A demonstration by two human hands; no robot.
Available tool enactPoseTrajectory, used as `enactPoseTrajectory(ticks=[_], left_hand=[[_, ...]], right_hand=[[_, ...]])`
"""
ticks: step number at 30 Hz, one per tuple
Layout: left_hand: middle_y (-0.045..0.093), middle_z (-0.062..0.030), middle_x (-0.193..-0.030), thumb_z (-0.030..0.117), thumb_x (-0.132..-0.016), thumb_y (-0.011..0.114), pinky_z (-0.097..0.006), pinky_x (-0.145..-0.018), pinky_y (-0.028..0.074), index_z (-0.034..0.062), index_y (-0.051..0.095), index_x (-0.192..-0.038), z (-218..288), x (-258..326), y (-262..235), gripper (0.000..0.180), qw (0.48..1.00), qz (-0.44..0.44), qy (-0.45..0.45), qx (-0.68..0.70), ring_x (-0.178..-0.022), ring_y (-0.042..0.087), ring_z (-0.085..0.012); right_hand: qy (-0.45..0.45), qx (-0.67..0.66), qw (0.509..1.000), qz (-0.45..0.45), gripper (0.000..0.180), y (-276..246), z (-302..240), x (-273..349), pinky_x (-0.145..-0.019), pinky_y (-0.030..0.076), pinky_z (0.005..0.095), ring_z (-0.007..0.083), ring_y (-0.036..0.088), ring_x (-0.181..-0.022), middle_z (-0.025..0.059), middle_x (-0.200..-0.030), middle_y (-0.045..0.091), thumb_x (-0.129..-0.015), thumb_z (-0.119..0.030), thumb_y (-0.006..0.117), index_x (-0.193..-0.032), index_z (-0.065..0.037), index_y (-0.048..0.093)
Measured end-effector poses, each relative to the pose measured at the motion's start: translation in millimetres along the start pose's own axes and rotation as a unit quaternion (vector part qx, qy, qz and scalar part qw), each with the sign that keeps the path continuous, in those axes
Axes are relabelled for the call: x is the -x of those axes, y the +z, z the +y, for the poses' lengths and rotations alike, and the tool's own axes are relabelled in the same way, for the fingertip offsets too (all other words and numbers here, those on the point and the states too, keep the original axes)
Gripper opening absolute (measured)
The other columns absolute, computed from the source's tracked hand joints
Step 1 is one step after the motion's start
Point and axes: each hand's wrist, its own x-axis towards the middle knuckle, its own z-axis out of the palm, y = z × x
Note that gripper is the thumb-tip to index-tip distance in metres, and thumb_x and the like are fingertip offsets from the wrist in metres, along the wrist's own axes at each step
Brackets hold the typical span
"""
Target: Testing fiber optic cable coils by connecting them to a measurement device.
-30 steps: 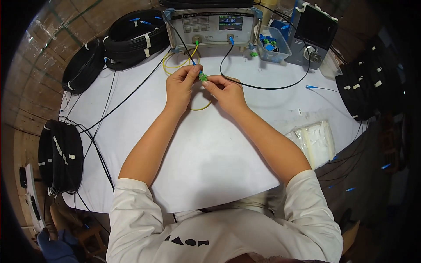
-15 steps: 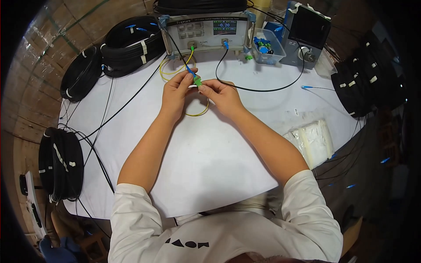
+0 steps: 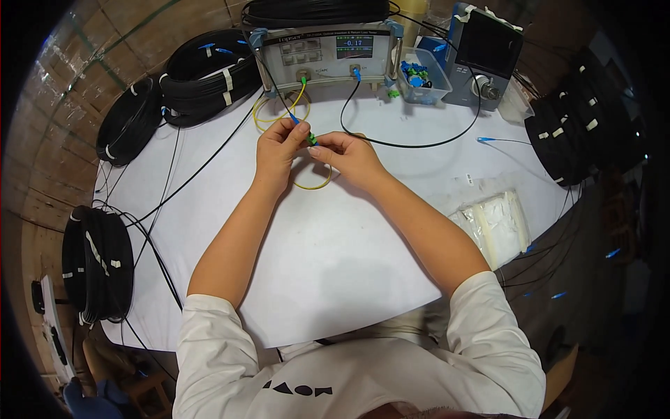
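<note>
My left hand (image 3: 276, 151) and my right hand (image 3: 352, 155) meet over the white table (image 3: 335, 258), fingertips pinched together on a small green fibre connector (image 3: 311, 139). A blue connector tip (image 3: 294, 119) on a thin black cable sticks out above my left fingers. A yellow fibre cable (image 3: 315, 184) loops under my hands and runs up to the grey test instrument (image 3: 324, 54) at the table's far edge. A black cable with a blue plug (image 3: 356, 74) also enters the instrument's front.
Coils of black cable lie at the far left (image 3: 202, 73), left edge (image 3: 98, 262) and right edge (image 3: 583, 129). A clear bin of blue and green connectors (image 3: 421, 75) and a dark-screened device (image 3: 485, 52) stand at the back right. A bag of white wipes (image 3: 495, 223) lies to the right.
The view has shifted so the hands and instrument sit slightly lower in the picture. Both hands stay pinched together on the green connector, with little change in their grip.
</note>
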Motion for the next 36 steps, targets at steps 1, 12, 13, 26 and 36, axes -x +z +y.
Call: enactPoseTrajectory(ticks=[1, 12, 13, 26, 36], left_hand=[[0.062, -0.0014, -0.093, 0.018, -0.091, 0.070, -0.026, -0.074, 0.047, 0.0054, 0.063, -0.097, -0.3, -0.4, 1.0, 0.016, 1.000, -0.001, 0.000, 0.000, -0.084, 0.057, -0.0095], [0.062, 0.0002, -0.086, 0.019, -0.089, 0.071, -0.023, -0.070, 0.045, 0.0073, 0.061, -0.090, 0.4, 2.1, 5.5, 0.016, 0.999, 0.016, 0.017, -0.033, -0.075, 0.054, -0.0076], [0.062, 0.0002, -0.086, 0.019, -0.089, 0.071, -0.023, -0.070, 0.045, 0.0073, 0.061, -0.090, 0.6, 2.4, 5.1, 0.016, 0.999, 0.016, 0.017, -0.034, -0.075, 0.054, -0.0076], [0.063, -0.0004, -0.082, 0.023, -0.085, 0.077, -0.024, -0.073, 0.047, 0.0068, 0.059, -0.084, 1.8, 1.9, 6.2, 0.024, 0.999, 0.028, 0.006, -0.024, -0.076, 0.057, -0.0090], [0.062, -0.0001, -0.081, 0.022, -0.086, 0.076, -0.024, -0.071, 0.047, 0.0068, 0.059, -0.083, 1.2, 2.0, 5.7, 0.023, 0.999, 0.023, 0.009, -0.025, -0.075, 0.057, -0.0087]], right_hand=[[0.002, 0.015, 1.000, -0.005, 0.033, -0.2, 0.5, -1.0, -0.080, 0.049, 0.0233, 0.0078, 0.062, -0.088, 0.0024, -0.097, 0.069, -0.088, -0.021, 0.073, -0.114, -0.002, 0.066], [-0.015, 0.026, 1.000, -0.002, 0.028, -0.1, 1.3, -0.5, -0.072, 0.048, 0.0229, 0.0066, 0.059, -0.079, 0.0009, -0.086, 0.067, -0.084, -0.022, 0.077, -0.100, -0.003, 0.065], [-0.019, 0.023, 1.000, -0.004, 0.028, 0.7, 0.9, -1.2, -0.071, 0.048, 0.0228, 0.0066, 0.059, -0.078, 0.0007, -0.085, 0.067, -0.084, -0.022, 0.077, -0.100, -0.003, 0.065], [-0.004, 0.049, 0.999, -0.016, 0.024, -1.6, 0.9, -1.7, -0.078, 0.049, 0.0234, 0.0076, 0.062, -0.085, 0.0024, -0.091, 0.068, -0.088, -0.018, 0.072, -0.103, -0.002, 0.063], [-0.007, 0.034, 0.999, -0.016, 0.023, -0.9, 3.8, -2.6, -0.080, 0.050, 0.0241, 0.0090, 0.064, -0.087, 0.0036, -0.093, 0.068, -0.089, -0.017, 0.072, -0.103, -0.002, 0.063]])
